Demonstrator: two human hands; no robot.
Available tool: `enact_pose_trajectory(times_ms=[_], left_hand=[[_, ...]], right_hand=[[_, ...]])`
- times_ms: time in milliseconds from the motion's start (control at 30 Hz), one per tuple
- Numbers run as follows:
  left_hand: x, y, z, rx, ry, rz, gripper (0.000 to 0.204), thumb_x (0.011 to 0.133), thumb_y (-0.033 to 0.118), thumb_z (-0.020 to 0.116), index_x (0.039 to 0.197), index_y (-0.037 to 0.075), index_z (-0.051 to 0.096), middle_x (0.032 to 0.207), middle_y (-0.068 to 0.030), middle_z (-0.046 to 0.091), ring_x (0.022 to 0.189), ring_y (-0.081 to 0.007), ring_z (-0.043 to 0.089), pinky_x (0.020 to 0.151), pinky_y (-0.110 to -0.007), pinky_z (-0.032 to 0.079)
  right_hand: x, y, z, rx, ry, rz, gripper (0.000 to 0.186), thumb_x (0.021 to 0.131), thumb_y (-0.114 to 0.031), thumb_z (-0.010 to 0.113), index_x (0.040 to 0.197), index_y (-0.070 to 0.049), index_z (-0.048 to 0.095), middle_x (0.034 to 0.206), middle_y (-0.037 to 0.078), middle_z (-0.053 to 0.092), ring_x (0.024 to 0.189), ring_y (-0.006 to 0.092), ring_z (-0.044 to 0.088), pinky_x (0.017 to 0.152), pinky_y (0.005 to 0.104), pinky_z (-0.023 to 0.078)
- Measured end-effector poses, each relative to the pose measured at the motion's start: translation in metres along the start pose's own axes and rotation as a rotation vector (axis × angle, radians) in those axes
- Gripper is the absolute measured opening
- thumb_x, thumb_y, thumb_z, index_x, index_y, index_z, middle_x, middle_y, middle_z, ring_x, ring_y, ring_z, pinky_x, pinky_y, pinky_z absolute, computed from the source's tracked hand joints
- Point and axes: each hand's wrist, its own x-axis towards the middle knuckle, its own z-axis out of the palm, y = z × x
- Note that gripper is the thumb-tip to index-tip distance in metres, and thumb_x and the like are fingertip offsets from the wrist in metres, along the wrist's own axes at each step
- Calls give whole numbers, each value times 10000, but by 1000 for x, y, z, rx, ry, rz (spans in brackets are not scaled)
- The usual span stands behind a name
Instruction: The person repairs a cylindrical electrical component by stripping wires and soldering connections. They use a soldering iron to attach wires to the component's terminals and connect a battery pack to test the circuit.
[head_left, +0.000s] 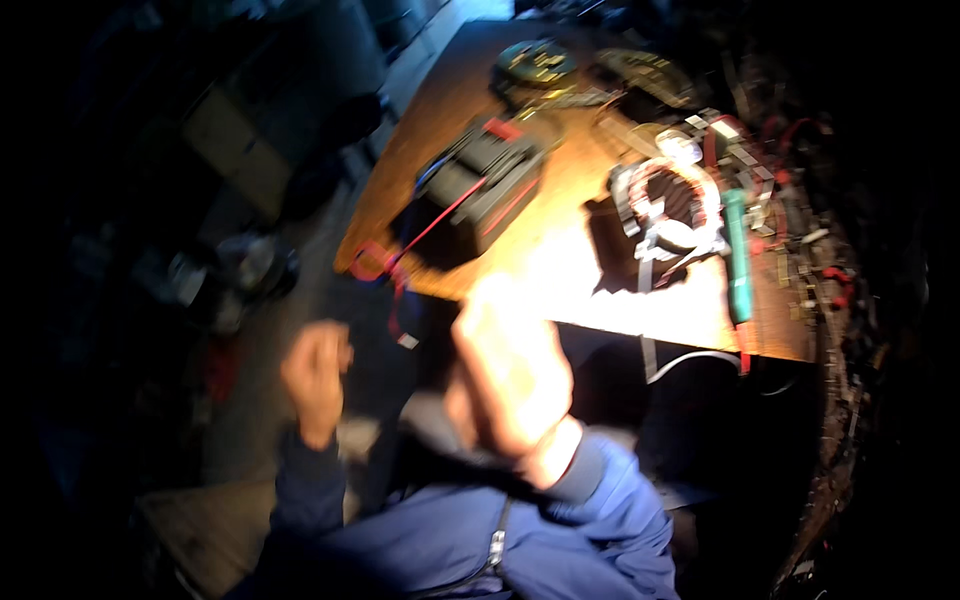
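My left hand is raised left of the table's near corner, over the dim floor, with its fingers curled in. Whether anything sits inside them is hidden. Strong light washes out my right hand in front of the table edge; its fingers are smeared and their pose is unclear. A dark boxy battery with a red part on top stands at the table's left side. Red and blue wires run from it over the edge, between the battery and my hands. Farther right is a ring wound with copper-coloured wire.
The wooden table has a green-handled tool near its right side. Round brass-coloured parts lie at the back. Loose small parts and wires crowd the right edge. A pale cable hangs off the front.
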Motion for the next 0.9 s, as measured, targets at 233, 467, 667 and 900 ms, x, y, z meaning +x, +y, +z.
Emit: enact_pose_trajectory(times_ms=[233, 467, 667, 900], left_hand=[[-57, 29, 53, -229, -313, 72, 227, 1089, 111, 605, 956, -56, 683, 942, -137, 719, 656, -117, 652, 598, -252, 536], [-13, 105, 94, -330, -405, 350, 36, 977, -35, 685, 951, -28, 710, 948, -142, 733, 716, -143, 691, 636, -269, 574], [22, 163, 126, -330, -346, 419, 52, 925, -18, 744, 927, -14, 692, 868, -87, 712, 756, -123, 677, 674, -267, 536], [51, 186, 174, -342, -497, 29, 304, 913, 87, 832, 1114, -66, 664, 867, -28, 685, 710, -34, 581, 644, -203, 495]], right_hand=[[-8, -41, -120, 106, -346, -31, 291, 884, -89, 771, 1108, 92, 729, 1076, 231, 739, 948, 365, 763, 859, 464, 647], [25, 3, -197, -427, 1, 251, 190, 838, 65, 717, 1027, 60, 726, 895, 148, 701, 743, 254, 704, 706, 332, 583], [41, 49, -226, -578, -59, 524, 144, 891, 6, 757, 1029, 35, 727, 850, 132, 709, 693, 208, 710, 653, 320, 557], [35, 85, -225, -758, -264, 521, 348, 925, -293, 813, 1047, 6, 683, 888, 210, 686, 718, 379, 693, 662, 457, 554]])
